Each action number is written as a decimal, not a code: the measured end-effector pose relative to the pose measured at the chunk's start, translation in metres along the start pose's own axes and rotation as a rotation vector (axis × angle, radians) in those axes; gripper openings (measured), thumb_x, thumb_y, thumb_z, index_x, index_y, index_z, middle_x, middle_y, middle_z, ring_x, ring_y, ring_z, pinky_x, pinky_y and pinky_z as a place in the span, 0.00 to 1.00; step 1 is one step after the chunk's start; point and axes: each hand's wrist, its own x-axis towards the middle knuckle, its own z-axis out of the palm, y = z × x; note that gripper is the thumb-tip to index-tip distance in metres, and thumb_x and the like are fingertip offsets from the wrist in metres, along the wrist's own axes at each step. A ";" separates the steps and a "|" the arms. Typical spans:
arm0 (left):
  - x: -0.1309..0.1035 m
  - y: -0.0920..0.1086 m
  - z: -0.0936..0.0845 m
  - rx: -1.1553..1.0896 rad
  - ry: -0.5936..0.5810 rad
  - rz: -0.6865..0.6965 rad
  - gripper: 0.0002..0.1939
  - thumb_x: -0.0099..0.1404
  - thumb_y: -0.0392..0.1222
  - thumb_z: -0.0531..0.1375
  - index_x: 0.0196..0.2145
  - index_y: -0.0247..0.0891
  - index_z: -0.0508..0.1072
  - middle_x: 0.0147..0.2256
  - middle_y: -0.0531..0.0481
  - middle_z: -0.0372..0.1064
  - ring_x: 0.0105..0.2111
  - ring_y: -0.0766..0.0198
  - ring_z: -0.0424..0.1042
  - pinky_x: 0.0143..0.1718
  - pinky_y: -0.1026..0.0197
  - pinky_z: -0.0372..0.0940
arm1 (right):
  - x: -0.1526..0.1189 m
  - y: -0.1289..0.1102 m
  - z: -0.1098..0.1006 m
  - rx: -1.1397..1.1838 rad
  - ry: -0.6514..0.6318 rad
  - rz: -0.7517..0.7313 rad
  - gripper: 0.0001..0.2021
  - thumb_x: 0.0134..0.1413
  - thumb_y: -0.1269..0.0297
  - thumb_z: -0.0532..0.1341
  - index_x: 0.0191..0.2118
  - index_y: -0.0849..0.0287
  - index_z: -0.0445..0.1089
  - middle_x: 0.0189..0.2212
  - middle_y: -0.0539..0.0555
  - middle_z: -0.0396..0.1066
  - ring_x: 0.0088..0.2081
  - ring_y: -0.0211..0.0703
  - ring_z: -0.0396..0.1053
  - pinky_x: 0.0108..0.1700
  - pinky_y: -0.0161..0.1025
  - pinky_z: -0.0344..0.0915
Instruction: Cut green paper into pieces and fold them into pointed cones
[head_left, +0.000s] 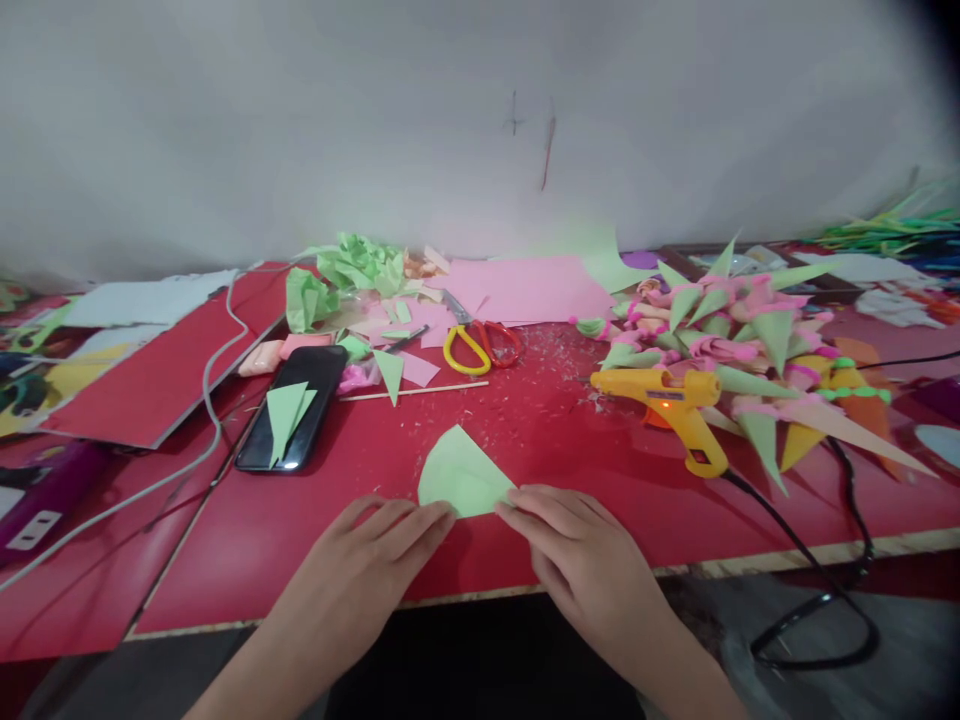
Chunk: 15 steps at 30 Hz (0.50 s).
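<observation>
Round-edged pale green paper (pixel 461 476), apparently folded, lies on the red table (pixel 375 440).

With twelve o'clock straight up from the middle, the left hand (pixel 390 545) at seven and the right hand (pixel 577 540) at five cover the low corners of the green paper (pixel 465 478) — pinching or just pressing, I can't tell. Both arms (pixel 259 672) get cut off at the bottom. Near nine, little green scraps (pixel 285 412) hide part of the black phone (pixel 319 382). At three, the words on the yellow glue gun (pixel 694 425) are too tiny to read. Between two and three, fuzzy green strips (pixel 881 232) run off the right edge.
</observation>
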 end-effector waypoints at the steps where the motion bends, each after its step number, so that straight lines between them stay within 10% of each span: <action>1: -0.002 -0.001 0.001 0.001 0.009 -0.005 0.30 0.55 0.22 0.44 0.53 0.41 0.61 0.52 0.53 0.64 0.45 0.63 0.66 0.47 0.58 0.59 | 0.000 0.000 0.000 0.003 -0.001 0.000 0.19 0.51 0.78 0.49 0.45 0.58 0.69 0.42 0.53 0.72 0.44 0.43 0.67 0.43 0.43 0.66; 15: -0.018 -0.005 0.011 -0.005 0.142 -0.073 0.25 0.55 0.25 0.46 0.48 0.36 0.66 0.47 0.49 0.68 0.44 0.62 0.69 0.44 0.61 0.65 | -0.007 0.007 -0.005 0.091 -0.051 0.062 0.19 0.52 0.76 0.49 0.47 0.60 0.68 0.46 0.54 0.69 0.47 0.43 0.66 0.48 0.42 0.66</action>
